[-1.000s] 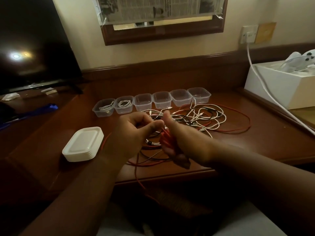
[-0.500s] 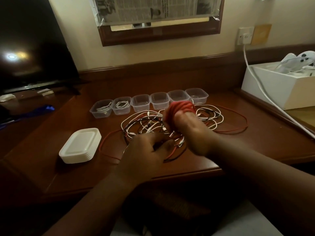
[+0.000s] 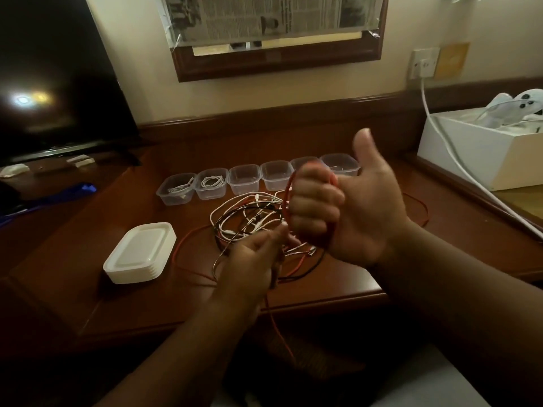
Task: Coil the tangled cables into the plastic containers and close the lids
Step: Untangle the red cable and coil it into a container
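Note:
My right hand [image 3: 343, 201] is raised above the desk, fingers curled round loops of the red cable [image 3: 289, 201], thumb pointing up. My left hand [image 3: 252, 257] sits lower and pinches a strand of that red cable, which trails off the desk's front edge. A tangle of white, black and red cables [image 3: 249, 215] lies on the desk behind my hands. Several clear plastic containers [image 3: 244, 180] stand in a row at the back; the two leftmost hold coiled white cables [image 3: 211, 181]. A stack of white lids [image 3: 139, 252] rests at the left.
A dark TV screen [image 3: 53, 83] stands at the back left. A white box [image 3: 482, 148] with a white charger cable [image 3: 458, 160] from the wall socket [image 3: 423, 63] sits at the right. The wooden desk [image 3: 367, 280] edge runs just below my hands.
My right hand has turned palm toward me and lifted, with the thumb now up and the red loops round its fingers. My left hand stays low, feeding the red strand.

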`<state>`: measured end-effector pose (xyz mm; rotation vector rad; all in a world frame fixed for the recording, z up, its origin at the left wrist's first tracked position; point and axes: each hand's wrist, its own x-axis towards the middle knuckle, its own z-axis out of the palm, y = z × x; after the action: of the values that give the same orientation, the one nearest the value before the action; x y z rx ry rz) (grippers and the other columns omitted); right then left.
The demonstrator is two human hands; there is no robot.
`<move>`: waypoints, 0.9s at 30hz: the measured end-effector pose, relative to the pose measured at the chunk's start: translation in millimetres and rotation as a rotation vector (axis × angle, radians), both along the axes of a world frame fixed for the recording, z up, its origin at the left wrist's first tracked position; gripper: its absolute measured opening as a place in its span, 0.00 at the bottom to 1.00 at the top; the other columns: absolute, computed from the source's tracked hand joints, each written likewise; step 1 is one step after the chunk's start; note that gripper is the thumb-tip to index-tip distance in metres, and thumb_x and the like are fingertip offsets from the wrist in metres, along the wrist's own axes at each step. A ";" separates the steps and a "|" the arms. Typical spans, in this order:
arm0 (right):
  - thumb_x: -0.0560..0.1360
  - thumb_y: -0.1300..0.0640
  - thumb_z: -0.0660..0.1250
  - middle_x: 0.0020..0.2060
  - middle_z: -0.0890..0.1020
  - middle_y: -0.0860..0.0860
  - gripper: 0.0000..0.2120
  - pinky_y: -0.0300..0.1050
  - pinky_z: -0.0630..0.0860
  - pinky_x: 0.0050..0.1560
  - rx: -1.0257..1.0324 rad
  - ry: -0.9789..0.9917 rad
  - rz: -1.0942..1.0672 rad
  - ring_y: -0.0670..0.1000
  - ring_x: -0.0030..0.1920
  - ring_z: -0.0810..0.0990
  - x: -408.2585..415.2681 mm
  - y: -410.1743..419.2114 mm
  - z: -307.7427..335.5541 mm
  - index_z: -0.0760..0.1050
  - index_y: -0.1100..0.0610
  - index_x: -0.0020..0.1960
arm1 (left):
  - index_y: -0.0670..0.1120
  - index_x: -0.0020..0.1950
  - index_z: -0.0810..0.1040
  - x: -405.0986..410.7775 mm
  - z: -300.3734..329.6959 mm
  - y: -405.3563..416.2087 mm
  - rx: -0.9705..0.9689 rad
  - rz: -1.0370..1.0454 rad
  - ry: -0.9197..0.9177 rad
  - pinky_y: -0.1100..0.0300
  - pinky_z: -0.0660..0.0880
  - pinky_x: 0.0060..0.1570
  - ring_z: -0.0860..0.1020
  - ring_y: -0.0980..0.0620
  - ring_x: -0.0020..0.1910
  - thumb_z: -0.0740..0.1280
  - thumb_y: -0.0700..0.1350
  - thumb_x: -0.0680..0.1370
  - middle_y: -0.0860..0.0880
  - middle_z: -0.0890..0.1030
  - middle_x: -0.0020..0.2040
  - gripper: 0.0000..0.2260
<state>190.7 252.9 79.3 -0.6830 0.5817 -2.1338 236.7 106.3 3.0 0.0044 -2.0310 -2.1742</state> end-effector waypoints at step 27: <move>0.75 0.29 0.48 0.30 0.76 0.61 0.37 0.51 0.72 0.32 0.845 0.867 -0.956 0.59 0.29 0.73 -28.4 -6.4 -31.2 0.74 0.62 0.39 | 0.50 0.50 0.85 -4.9 2.9 -14.1 -0.757 0.123 0.361 0.72 0.72 0.38 0.80 0.62 0.41 0.71 0.48 0.77 0.59 0.82 0.40 0.05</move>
<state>162.3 246.5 48.1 -0.8893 2.4945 -1.9163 231.8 92.2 5.9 -0.3179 -2.3899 -1.1211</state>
